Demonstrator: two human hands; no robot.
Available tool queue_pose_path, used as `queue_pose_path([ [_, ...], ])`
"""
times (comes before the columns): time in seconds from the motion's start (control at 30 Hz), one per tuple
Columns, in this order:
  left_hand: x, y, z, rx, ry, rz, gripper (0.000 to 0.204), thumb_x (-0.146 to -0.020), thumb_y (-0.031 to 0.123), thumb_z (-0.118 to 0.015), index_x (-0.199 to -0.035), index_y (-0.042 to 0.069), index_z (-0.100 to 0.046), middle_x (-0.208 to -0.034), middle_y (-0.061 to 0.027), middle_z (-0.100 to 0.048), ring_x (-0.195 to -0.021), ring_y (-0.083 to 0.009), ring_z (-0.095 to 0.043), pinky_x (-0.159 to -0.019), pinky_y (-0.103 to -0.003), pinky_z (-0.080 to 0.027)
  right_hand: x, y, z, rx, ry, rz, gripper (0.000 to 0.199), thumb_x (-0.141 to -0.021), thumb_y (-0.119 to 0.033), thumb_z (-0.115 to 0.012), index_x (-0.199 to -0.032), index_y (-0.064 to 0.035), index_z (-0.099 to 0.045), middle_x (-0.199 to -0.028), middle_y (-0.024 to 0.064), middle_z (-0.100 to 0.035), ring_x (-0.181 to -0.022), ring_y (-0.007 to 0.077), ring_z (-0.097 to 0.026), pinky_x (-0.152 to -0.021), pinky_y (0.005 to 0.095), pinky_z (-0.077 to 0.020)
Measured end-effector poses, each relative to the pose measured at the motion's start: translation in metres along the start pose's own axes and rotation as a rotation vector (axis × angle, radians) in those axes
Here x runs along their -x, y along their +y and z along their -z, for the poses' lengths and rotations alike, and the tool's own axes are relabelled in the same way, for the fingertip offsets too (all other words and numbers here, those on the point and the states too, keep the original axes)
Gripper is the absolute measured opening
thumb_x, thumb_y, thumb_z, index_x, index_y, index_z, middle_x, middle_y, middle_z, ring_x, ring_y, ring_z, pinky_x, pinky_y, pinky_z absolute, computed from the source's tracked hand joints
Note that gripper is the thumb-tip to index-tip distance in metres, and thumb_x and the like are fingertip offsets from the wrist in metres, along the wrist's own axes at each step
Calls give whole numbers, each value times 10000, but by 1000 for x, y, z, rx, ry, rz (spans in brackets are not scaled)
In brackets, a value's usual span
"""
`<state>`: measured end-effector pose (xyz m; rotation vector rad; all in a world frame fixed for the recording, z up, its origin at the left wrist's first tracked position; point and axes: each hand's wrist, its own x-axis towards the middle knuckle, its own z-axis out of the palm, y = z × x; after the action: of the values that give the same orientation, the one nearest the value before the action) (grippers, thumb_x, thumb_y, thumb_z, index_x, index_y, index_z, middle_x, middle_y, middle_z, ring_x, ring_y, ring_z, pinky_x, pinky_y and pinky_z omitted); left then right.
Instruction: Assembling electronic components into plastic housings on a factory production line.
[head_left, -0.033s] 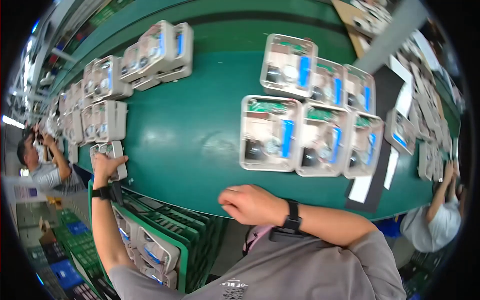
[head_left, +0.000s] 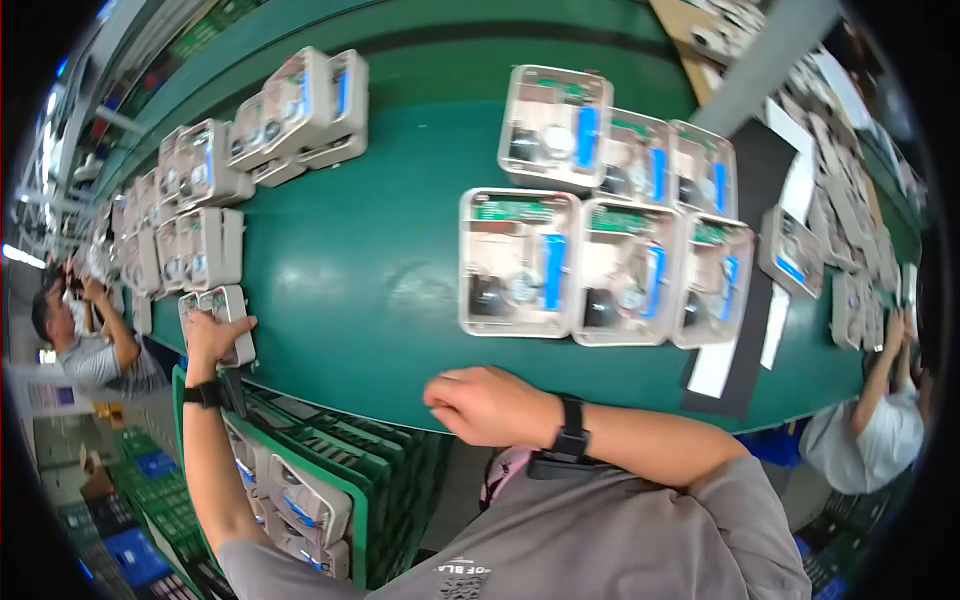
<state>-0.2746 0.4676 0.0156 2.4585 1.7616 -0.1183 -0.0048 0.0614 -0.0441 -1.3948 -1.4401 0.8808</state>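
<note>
Tray [head_left: 222, 322] under left hand [head_left: 212, 338], beside stacks [head_left: 190, 250]

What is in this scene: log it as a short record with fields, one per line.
Surface: green belt
Left hand: resting on a clear tray at the belt's near edge
Right hand: loosely closed on the belt's near edge, holding nothing
Middle of belt: group of clear trays with parts
Below left arm: green crate holding more trays
Others: people working at both ends
</note>
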Motion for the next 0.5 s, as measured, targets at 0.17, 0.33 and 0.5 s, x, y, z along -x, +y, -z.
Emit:
queue_pose_path([
  [0.17,72,111,-13,-170,78,-107,1171,-644,586,-898,-1420,-162,-439,-1275,-347,-609,-1189,-457,-632,-971,-496,-533,18,2,-16,143,48,-12,145,-919,-110,-674,-1035,-32,-636,-978,144,-651,-925,375,-673,-782,486,-555],
  [0.33,151,202,-19,-226,89,-275,1267,-684,577,-882,-1546,-123,-272,-1420,-347,-511,-1271,-473,-576,-1042,-497,-501,102,-41,26,247,-44,149,164,-927,-127,-672,-1047,-25,-625,-980,145,-631,-959,370,-668,-811,481,-558],
  [0.5,218,285,-15,-270,-31,-265,1241,-701,557,-884,-1552,-112,-277,-1437,-354,-495,-1284,-484,-563,-1035,-494,-506,212,-57,142,308,-134,-98,222,-942,-192,-676,-1081,-22,-644,-1011,144,-666,-965,354,-670,-832,462,-562],
])
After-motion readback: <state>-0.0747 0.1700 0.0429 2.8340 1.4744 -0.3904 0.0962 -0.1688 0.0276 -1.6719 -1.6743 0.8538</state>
